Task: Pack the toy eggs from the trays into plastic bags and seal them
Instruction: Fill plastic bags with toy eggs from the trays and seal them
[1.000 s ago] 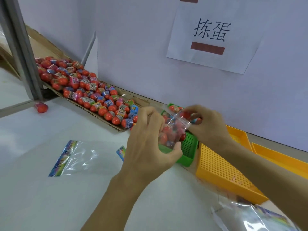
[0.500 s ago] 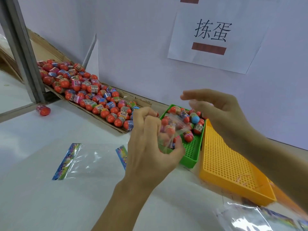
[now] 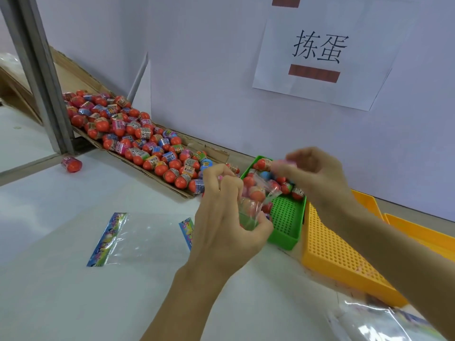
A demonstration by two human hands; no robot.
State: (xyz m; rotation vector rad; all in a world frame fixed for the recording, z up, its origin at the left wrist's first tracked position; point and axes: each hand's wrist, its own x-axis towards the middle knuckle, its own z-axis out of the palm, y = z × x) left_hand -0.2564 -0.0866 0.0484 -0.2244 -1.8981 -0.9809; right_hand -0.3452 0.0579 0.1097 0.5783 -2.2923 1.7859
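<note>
My left hand grips a clear plastic bag with several red toy eggs inside, held above the near end of a green perforated tray. My right hand hovers over the tray's far end, its fingers closed around a toy egg that is blurred, just above the bag's open mouth. More toy eggs lie in the green tray. A large pile of red toy eggs fills a flat cardboard tray along the wall at the left.
Empty clear bags with colourful header strips lie flat on the white table at the left. Yellow perforated trays stand right of the green one. More bags lie at the bottom right. One loose egg sits by a metal post.
My right hand let go of the bag's mouth, lifted open over the green tray, then closed on an egg and came back down toward the bag. My left hand kept holding the bag.
</note>
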